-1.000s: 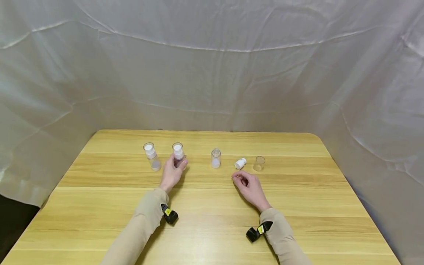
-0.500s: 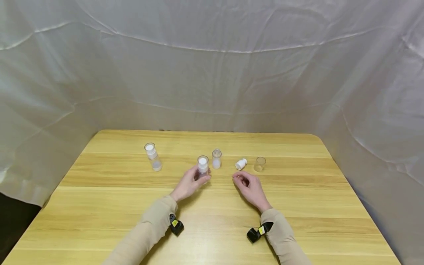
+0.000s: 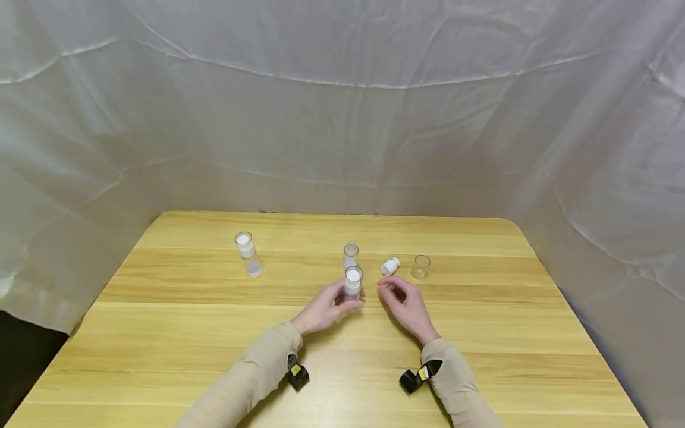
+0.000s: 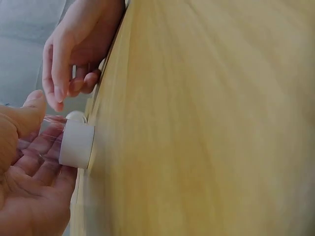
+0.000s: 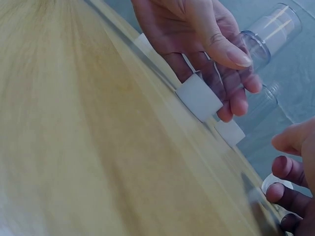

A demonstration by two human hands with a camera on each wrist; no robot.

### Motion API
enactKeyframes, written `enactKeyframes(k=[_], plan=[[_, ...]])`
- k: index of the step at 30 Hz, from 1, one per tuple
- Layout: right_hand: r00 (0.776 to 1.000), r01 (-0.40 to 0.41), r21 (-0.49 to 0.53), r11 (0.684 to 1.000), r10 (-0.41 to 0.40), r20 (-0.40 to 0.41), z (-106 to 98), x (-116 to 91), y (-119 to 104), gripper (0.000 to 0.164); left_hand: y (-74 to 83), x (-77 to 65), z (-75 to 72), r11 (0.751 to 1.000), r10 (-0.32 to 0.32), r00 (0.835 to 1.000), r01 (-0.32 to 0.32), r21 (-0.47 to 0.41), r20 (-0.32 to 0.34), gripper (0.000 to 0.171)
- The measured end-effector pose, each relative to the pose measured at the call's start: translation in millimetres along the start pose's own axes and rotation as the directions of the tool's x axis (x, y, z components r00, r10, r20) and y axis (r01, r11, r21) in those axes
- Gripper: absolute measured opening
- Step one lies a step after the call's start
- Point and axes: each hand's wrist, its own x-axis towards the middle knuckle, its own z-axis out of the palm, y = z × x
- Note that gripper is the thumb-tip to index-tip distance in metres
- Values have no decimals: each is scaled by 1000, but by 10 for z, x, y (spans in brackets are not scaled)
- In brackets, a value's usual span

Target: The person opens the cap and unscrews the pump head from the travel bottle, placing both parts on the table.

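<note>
In the head view my left hand (image 3: pixel 321 310) grips a clear pump bottle (image 3: pixel 352 282) upright, thumb on one side and fingers round the other. It has a white base (image 5: pixel 199 97), a white pump top and a clear cap; whether the base touches the table I cannot tell. Just behind it stands a clear bottle without a pump (image 3: pixel 351 252), partly hidden. My right hand (image 3: pixel 408 306) rests on the table with loosely curled fingers, holding nothing. Beyond those fingers a white pump head (image 3: pixel 390 266) lies on its side, beside a clear cap (image 3: pixel 420 267).
Another capped pump bottle (image 3: pixel 248 255) stands upright at the left of the wooden table (image 3: pixel 176 345). A grey cloth (image 3: pixel 342 131) hangs behind the table and along both sides. Each sleeve carries a black wrist camera (image 3: pixel 298 374).
My left hand has carried the pump bottle from beside the left bottle rightward and nearer to me, to the front of the pumpless bottle. My right hand has stayed in place.
</note>
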Motion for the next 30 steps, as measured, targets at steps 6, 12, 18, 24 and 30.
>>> enactKeyframes(k=[6, 12, 18, 24, 30], plan=[[1000, 1, 51, 999, -1, 8, -67, -53, -260, 16, 0, 7, 19, 1000, 25, 1000, -25, -4, 13, 42], [999, 30, 83, 996, -31, 9, -66, -61, -325, 17, 13, 9, 20, 1000, 30, 999, -30, -1, 16, 43], [996, 78, 101, 992, -81, 29, 11, -21, -235, 16, 2, 5, 22, 1000, 29, 999, -29, -8, 18, 43], [980, 197, 122, 973, -200, 11, 100, 24, -219, 14, 11, -2, 14, 1000, 30, 999, -30, 4, 17, 49], [969, 245, 168, 955, -247, -9, 135, 49, -340, 18, 5, 6, 17, 999, 47, 999, -47, -5, 19, 55]])
